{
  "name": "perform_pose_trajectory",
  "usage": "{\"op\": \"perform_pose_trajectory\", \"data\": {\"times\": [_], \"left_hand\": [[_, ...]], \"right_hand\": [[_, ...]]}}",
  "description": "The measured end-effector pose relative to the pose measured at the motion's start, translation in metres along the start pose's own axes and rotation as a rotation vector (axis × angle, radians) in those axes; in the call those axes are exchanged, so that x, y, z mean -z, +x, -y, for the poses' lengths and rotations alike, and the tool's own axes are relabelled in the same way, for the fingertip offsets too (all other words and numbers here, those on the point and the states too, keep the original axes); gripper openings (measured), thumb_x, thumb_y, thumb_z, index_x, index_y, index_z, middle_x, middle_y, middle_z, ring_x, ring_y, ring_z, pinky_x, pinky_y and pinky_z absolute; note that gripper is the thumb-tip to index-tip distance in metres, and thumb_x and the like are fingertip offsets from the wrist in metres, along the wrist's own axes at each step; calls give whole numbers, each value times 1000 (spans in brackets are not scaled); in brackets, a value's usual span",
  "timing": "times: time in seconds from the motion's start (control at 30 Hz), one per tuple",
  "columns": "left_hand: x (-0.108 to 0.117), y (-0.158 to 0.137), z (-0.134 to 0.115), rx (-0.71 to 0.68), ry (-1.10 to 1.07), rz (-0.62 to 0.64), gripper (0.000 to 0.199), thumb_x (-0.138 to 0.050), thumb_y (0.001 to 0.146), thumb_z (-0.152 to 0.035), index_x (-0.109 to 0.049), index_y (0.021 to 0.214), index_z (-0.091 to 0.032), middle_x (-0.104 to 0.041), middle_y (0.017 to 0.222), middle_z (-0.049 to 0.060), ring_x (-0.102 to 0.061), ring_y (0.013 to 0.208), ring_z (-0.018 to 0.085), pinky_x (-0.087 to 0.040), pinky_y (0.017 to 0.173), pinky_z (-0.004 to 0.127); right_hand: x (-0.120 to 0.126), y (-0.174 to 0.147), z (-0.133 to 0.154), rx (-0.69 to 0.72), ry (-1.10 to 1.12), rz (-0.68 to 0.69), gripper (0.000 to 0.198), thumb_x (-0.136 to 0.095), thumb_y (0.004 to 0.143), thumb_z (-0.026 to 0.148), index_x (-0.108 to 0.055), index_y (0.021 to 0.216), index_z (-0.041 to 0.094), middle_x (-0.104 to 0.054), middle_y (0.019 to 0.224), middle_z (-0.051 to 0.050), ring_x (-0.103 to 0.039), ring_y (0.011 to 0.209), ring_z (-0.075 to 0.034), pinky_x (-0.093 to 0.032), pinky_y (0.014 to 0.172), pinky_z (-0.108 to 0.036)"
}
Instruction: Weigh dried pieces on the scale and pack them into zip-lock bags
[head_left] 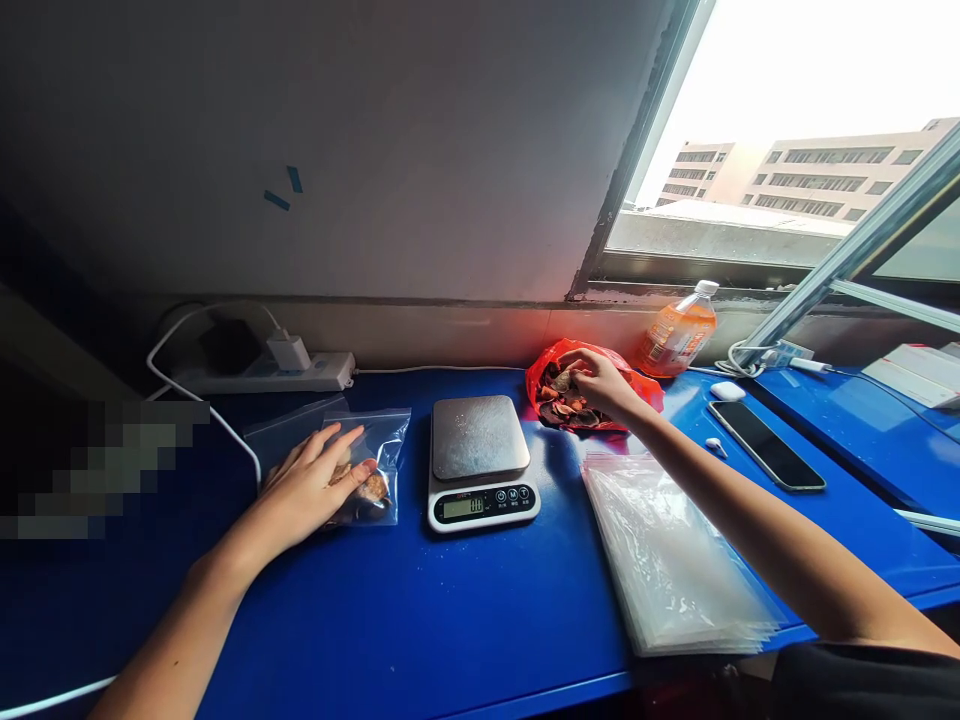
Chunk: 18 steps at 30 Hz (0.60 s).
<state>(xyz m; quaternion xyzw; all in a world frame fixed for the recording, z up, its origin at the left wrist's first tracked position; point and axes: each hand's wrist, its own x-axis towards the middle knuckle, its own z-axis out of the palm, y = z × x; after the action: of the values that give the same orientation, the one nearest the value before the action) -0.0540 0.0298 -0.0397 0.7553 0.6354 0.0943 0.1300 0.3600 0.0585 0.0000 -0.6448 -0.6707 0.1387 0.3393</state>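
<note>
My left hand (pixel 319 475) lies with its fingers spread over a clear zip bag (pixel 390 430) holding some brown dried pieces (pixel 373 488). Another clear bag shows partly beneath it. My right hand (pixel 598 380) reaches into an open red plastic bag (pixel 551 360) full of dark and reddish dried slices (pixel 566 408). Its fingers pinch at a greyish dried slice (pixel 560 382) near the top. Between the hands stands a kitchen scale (pixel 480 440) with a bare metal plate; its display (pixel 463 507) seems to read 0.0.
A stack of clear plastic bags (pixel 667 560) lies below my right forearm. Farther right are a phone (pixel 769 445), an earbud (pixel 716 447) and its case (pixel 727 391). An orange drink bottle (pixel 679 330) stands by the wall. A power strip (pixel 330 371) with a white cable sits back left.
</note>
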Motion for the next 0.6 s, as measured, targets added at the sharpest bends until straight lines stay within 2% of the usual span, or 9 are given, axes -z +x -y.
{"op": "perform_pose_trajectory", "data": {"times": [0.17, 0.3, 0.47, 0.6], "left_hand": [[3, -1, 3, -23, 34, -24, 68, -34, 85, -64, -42, 141, -27, -32, 152, 10, -25, 140, 37, -30, 108, 55], [6, -1, 0, 17, 64, -121, 71, -37, 84, -63, -42, 142, -22, -30, 152, 11, -20, 142, 38, -27, 112, 53], [7, -2, 0, 26, 60, -115, 68, -35, 86, -60, -39, 144, -24, -28, 154, 10, -15, 143, 38, -27, 110, 56], [6, -3, 0, 21, 73, -96, 66, -34, 85, -59, -45, 139, -23, -30, 152, 11, -14, 144, 36, -26, 111, 54]], "right_hand": [[0, 3, -6, 6, -98, -8, 31, -40, 71, 13, -59, 96, 17, -68, 91, -7, -61, 75, -16, -46, 64, -25], [-10, 19, -11, 105, -355, -31, 29, -38, 78, 13, -56, 100, 16, -66, 96, -10, -60, 83, -18, -46, 71, -27], [-25, 31, -12, 229, -494, 96, 20, -46, 85, 21, -58, 99, 15, -64, 101, -12, -58, 89, -19, -44, 78, -30], [-28, 26, -15, 307, -581, 211, 25, -58, 81, 29, -60, 101, 15, -64, 104, -13, -57, 92, -23, -42, 81, -33]]}}
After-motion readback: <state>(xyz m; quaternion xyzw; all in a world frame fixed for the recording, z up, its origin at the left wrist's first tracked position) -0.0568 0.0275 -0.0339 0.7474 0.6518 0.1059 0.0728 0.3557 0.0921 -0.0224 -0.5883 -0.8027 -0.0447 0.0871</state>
